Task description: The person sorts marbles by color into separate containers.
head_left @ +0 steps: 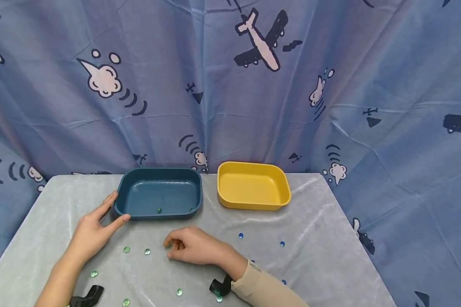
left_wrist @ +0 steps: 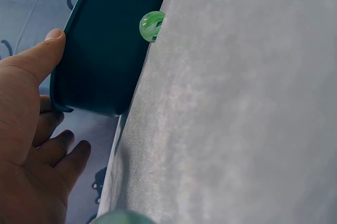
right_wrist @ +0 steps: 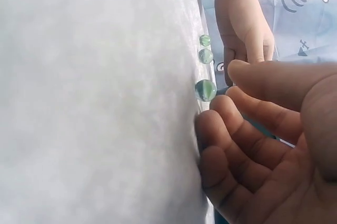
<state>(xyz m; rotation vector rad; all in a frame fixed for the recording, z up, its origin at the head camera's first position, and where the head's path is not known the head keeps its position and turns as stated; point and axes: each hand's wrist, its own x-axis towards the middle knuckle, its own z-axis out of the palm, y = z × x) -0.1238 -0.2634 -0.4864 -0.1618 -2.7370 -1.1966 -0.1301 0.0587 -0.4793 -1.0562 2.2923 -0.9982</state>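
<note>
My left hand [head_left: 90, 234] touches the near left corner of the dark teal tray [head_left: 159, 171], thumb at its front and straight fingers along its left side. Inside that tray lie two green marbles [head_left: 159, 210]. Over the cloth, in front of the tray, my right hand [head_left: 194, 246] has its fingers loosely bent. The right wrist view shows a gap between its thumb and fingertips, with nothing seen held there. Close to those fingertips is a green-striped glass marble [right_wrist: 205, 90]; more green marbles [head_left: 147, 251] lie on the cloth between the hands.
A yellow tray [head_left: 254, 206] stands right of the teal one. Several blue marbles [head_left: 240, 235] are scattered in front of it, some close to the right forearm. Pale cloth covers the table [head_left: 330, 256]; a patterned blue curtain [head_left: 169, 85] hangs behind.
</note>
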